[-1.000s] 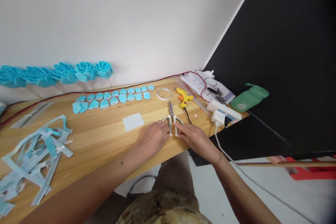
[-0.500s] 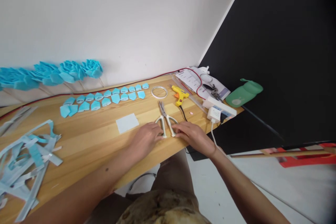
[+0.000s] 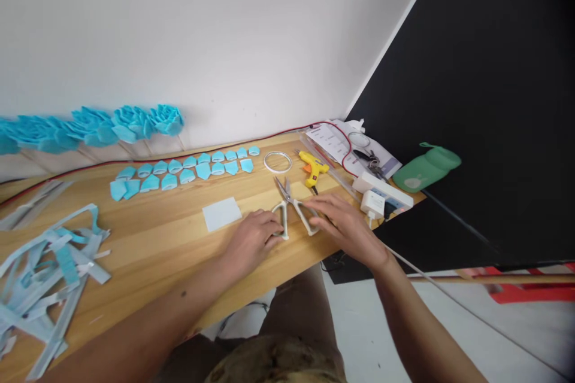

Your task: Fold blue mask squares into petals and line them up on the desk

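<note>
A pair of scissors (image 3: pixel 287 194) with pale handles lies on the wooden table, its blades spread apart and pointing away from me. My left hand (image 3: pixel 254 238) has curled fingers on the left handle loop. At the right loop is my right hand (image 3: pixel 345 224), its fingers stretched out and apart, the tips touching or just over the handle. Left of the scissors lies a pale rectangular sheet (image 3: pixel 221 214). Beyond the blades are a silver ring (image 3: pixel 278 162) and a yellow glue gun (image 3: pixel 313 167).
Folded blue petals (image 3: pixel 169 181) lie in two rows, with blue flowers (image 3: pixel 130 124) on sticks behind. Cut strips (image 3: pixel 63 263) are heaped at left. A power strip (image 3: pixel 384 188), papers (image 3: pixel 330 140) and a green bottle (image 3: pixel 426 169) occupy the right end. A red-black wire (image 3: pixel 251 139) runs along the wall.
The scissors' handles and blades have spread wider. My right hand has moved right and its fingers have straightened. My left hand stays at its loop. The view has shifted slightly.
</note>
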`<action>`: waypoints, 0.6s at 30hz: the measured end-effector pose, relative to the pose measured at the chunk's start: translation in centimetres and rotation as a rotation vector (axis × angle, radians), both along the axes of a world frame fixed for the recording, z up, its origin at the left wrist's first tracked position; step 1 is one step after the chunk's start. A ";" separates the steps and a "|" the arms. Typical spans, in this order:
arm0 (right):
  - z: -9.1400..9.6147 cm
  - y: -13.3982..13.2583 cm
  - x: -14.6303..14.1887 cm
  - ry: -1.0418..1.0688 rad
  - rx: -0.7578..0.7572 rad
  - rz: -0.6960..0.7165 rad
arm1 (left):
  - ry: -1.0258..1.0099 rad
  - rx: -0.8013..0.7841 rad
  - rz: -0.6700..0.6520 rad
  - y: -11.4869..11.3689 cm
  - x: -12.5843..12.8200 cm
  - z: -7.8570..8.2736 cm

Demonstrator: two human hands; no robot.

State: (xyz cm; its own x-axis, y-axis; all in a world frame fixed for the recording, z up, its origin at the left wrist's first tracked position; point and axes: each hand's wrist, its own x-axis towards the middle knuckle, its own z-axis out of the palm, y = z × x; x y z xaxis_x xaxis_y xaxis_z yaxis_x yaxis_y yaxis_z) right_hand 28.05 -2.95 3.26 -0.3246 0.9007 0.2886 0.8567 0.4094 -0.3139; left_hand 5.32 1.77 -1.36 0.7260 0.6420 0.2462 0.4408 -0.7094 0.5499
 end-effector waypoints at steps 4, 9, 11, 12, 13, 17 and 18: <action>1.4 5.0 -3.0 -0.077 0.061 -0.096 | -0.039 -0.022 0.014 -0.2 -0.4 0.3; 1.5 13.0 -4.7 -0.333 -0.082 -0.120 | -0.052 -0.012 0.011 -0.3 -0.7 0.5; 1.1 15.0 -5.0 -0.392 -0.191 -0.144 | -0.041 0.010 -0.007 -0.3 -0.7 0.4; 0.9 15.6 -5.1 -0.403 -0.215 -0.148 | -0.039 0.022 -0.013 -0.2 -0.7 0.3; 0.7 16.1 -5.2 -0.408 -0.229 -0.151 | -0.039 0.034 -0.019 -0.2 -0.7 0.3; 0.0 16.7 -5.6 -0.401 -0.223 -0.136 | -0.030 0.079 -0.040 0.0 -0.7 0.1; 0.0 16.7 -5.5 -0.397 -0.225 -0.132 | -0.027 0.087 -0.043 0.0 -0.7 0.0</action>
